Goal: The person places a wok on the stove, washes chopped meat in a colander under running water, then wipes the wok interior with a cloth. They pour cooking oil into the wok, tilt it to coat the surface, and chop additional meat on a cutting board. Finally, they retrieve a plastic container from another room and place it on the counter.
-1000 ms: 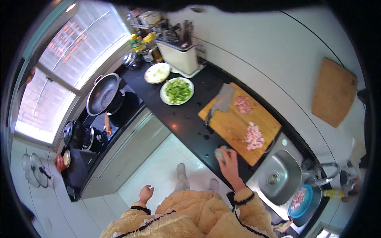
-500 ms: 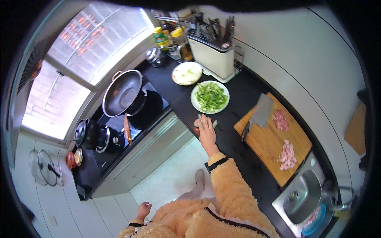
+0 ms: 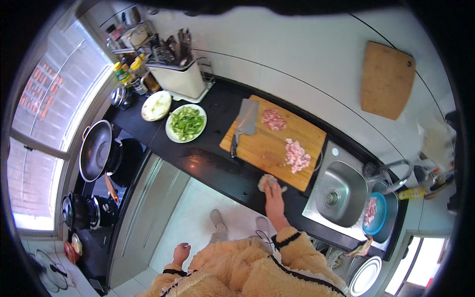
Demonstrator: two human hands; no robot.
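Observation:
My right hand (image 3: 275, 199) presses a crumpled greyish cloth (image 3: 266, 181) onto the black countertop (image 3: 213, 168), near its front edge. Just beyond that hand lies a wooden cutting board (image 3: 262, 154). On the board are a cleaver (image 3: 247, 119), a pile of sliced meat (image 3: 273, 120) and a pile of diced pale pink meat (image 3: 297, 156). My left hand (image 3: 181, 253) hangs low by my body, its fingers curled, with nothing seen in it. A wet sheen shows on the counter left of the cloth.
A plate of cut green peppers (image 3: 187, 123) and a whitish plate (image 3: 156, 106) stand left of the board, by a knife holder (image 3: 179, 81). Farther left is a wok (image 3: 96, 150) on the stove. To the right, a steel sink (image 3: 341, 193) and a blue basin (image 3: 378, 213) holding meat.
My right hand has slid the cloth rightward along the counter, from beside the pepper plate to the cutting board's near edge. The view has turned right; my left hand still hangs low.

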